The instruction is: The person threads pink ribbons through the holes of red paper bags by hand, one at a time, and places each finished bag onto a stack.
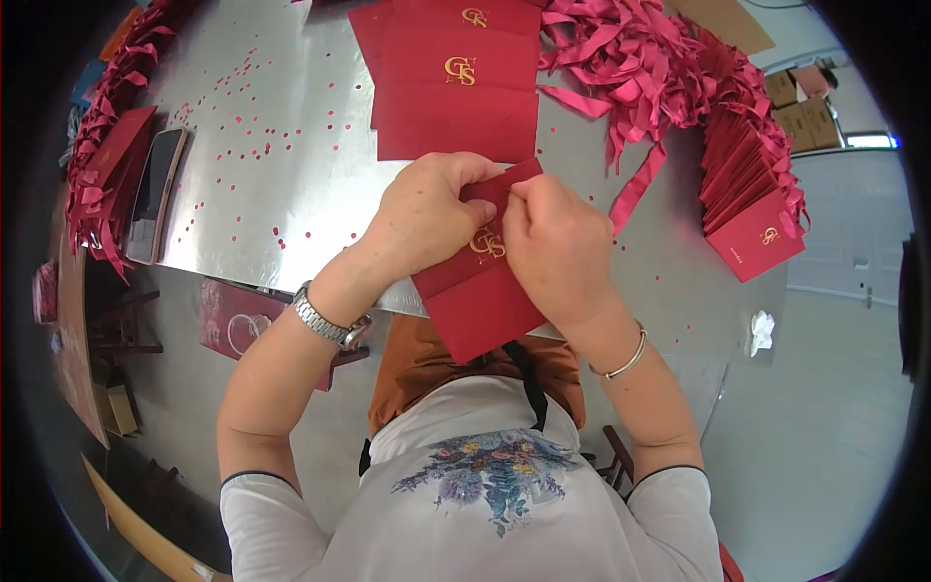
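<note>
A flat red paper bag (pixel 485 310) with gold lettering is tilted in front of me, its lower end hanging over the table's near edge. My left hand (pixel 433 210) grips it from the left, thumb on the printed face and fingers toward the top edge. At the upper right of the bag, my right hand (pixel 560 247) is closed with its fingertips pinched against the top edge. Anything small between those fingertips is hidden. Just beyond my hands lies a stack of flat red bags (pixel 456 121) with the same gold print.
A heap of pink-red ribbons (pixel 621 63) lies at the far right, beside a row of red bags (pixel 742 179) with ribbons. More ribboned bags (pixel 112 160) line the left edge, next to a phone (pixel 155 194). Small red paper dots (pixel 268 148) dot the metal table (pixel 330 204).
</note>
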Available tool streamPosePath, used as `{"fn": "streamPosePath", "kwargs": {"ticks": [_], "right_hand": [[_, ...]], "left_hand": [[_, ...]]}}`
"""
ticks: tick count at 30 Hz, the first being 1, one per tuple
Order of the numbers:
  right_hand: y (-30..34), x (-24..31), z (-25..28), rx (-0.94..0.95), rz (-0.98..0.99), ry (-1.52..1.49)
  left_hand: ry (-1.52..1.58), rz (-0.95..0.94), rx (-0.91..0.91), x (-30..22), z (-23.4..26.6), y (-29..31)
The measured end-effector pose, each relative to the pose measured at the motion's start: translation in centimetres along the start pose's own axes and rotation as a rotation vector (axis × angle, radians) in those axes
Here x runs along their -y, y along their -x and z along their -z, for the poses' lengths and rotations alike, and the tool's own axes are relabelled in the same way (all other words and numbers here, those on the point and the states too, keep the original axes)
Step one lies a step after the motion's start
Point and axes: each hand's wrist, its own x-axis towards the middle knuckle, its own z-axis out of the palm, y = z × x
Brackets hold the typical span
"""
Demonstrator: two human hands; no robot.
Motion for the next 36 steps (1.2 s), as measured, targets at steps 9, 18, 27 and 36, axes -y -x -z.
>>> {"fn": "streamPosePath", "kwargs": {"ticks": [9, 18, 27, 36], "right_hand": [[-1.3, 0.7, 0.5, 0.202, 0.273, 0.364], [-2.1, 0.1, 0.4, 0.261, 0.526, 0.537], [-3.9, -0.6, 2.7, 0.601, -0.024, -0.012], [-0.5, -0.6, 3.0, 0.371, -0.059, -0.199]], "left_hand": [[0.082, 0.08, -0.012, -0.3, -0.2, 0.0], [-0.064, -0.089, -0.115, 0.8, -0.6, -0.2], [-0.102, -0.141, -0.101, -1.0, -0.5, 1.2], [0.213, 0.11, 0.261, -2.2, 3.0, -0.6]]}}
